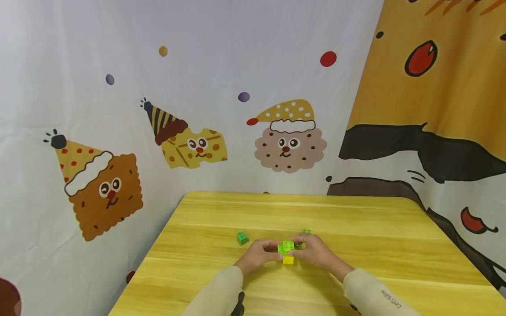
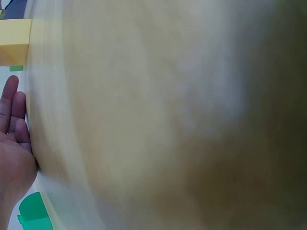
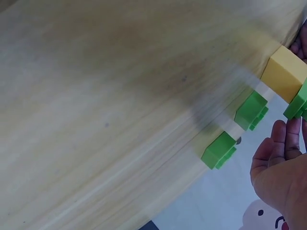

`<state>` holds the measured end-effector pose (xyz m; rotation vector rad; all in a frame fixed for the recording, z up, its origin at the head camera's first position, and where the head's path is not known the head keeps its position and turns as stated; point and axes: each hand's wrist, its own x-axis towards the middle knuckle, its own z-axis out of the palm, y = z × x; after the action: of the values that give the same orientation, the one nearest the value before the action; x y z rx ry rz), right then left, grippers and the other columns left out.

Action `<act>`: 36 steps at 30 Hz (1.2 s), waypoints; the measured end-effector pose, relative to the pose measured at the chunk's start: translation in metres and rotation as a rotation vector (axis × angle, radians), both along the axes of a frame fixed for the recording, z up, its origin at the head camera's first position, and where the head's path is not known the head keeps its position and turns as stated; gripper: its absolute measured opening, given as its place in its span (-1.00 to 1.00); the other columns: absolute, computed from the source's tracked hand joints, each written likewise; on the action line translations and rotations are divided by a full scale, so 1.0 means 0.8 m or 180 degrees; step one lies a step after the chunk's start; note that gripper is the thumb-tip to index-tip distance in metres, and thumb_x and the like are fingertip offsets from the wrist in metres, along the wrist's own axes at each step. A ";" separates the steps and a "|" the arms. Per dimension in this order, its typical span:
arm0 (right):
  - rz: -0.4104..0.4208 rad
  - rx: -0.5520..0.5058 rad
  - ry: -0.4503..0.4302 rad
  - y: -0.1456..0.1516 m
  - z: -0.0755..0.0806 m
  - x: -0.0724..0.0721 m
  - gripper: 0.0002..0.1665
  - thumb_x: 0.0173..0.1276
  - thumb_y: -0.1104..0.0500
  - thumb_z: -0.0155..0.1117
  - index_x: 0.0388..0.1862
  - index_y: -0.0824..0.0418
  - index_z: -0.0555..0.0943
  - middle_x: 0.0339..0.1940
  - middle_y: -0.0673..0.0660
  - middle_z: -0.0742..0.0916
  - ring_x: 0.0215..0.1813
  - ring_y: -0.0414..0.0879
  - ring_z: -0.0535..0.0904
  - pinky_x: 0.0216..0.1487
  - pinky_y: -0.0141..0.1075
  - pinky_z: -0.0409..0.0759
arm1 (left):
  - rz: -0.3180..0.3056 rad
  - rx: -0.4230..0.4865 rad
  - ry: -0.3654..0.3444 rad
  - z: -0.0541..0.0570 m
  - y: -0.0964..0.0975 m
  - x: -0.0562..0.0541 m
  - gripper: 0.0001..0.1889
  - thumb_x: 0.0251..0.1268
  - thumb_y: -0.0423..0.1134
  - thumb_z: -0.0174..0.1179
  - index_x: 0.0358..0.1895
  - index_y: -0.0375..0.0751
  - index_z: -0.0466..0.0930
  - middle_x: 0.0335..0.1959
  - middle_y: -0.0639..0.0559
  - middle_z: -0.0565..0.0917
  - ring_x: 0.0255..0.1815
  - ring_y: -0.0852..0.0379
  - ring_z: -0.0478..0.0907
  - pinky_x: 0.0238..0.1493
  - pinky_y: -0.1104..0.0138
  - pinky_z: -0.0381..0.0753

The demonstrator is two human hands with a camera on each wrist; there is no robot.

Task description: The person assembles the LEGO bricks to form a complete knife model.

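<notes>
Between my two hands is a small build with a yellow block [image 1: 288, 260] at its near side and a light green toy brick [image 1: 288, 245] on top. My right hand [image 1: 316, 252] pinches this brick with thumb and fingers. On the left side sits a smaller light green brick [image 1: 280, 249], which my left hand [image 1: 258, 255] holds at its fingertips. In the left wrist view the yellow block [image 2: 14, 40] is beyond the fingers. The right wrist view shows the yellow block [image 3: 285, 72] touching a green brick [image 3: 298, 103] near the fingertips.
A darker green sloped brick [image 1: 242, 238] lies left of the hands on the wooden table [image 1: 197, 263]. Two loose green bricks, one nearer [image 3: 251, 110] and one farther [image 3: 219, 150], stand beside the right hand. A cartoon-printed curtain [image 1: 237, 57] hangs behind the table.
</notes>
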<state>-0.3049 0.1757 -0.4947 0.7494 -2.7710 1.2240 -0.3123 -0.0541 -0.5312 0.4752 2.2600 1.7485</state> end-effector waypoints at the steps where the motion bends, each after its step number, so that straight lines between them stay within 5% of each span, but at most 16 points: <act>1: -0.0006 0.0004 0.0003 0.000 0.000 0.000 -0.70 0.21 0.04 0.51 -0.08 0.02 0.73 -0.23 -0.16 0.66 -0.12 -0.14 0.53 -0.10 -0.24 0.54 | 0.0005 -0.0004 0.0003 0.000 0.000 0.000 -0.71 0.24 -0.21 0.41 0.02 -0.09 0.71 -0.10 0.07 0.69 -0.07 0.11 0.58 -0.02 0.15 0.60; 14: 0.0019 -0.0048 -0.0154 0.005 0.006 0.001 -0.55 0.24 -0.04 0.48 0.07 0.09 0.69 -0.15 -0.10 0.66 -0.04 -0.03 0.54 -0.10 -0.22 0.55 | -0.0071 -0.0025 0.0030 0.004 -0.003 -0.002 -0.70 0.24 -0.18 0.40 0.03 -0.11 0.70 -0.11 0.08 0.70 -0.07 0.11 0.59 -0.02 0.18 0.60; 22: -0.0345 -0.0225 -0.0263 0.027 0.020 -0.006 -0.50 0.34 -0.08 0.38 0.16 0.14 0.65 0.03 0.09 0.69 0.05 0.00 0.53 0.02 -0.04 0.55 | 0.0022 -0.0085 -0.0066 0.006 -0.001 -0.002 -0.68 0.22 -0.17 0.42 0.04 -0.10 0.70 -0.12 0.08 0.69 -0.09 0.11 0.58 0.00 0.16 0.59; 36: -0.0644 -0.0185 -0.0401 0.059 -0.003 -0.023 -0.48 0.34 0.06 0.41 0.21 0.28 0.61 0.06 0.16 0.69 0.07 0.04 0.56 0.07 0.00 0.54 | 0.0065 -0.0086 -0.0072 0.003 0.003 0.002 -0.66 0.21 -0.21 0.43 0.06 -0.11 0.70 -0.12 0.07 0.68 -0.08 0.10 0.56 -0.01 0.14 0.58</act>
<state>-0.3230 0.2232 -0.4973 0.3887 -2.8090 1.3467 -0.3108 -0.0518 -0.5285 0.4264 2.2778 1.7218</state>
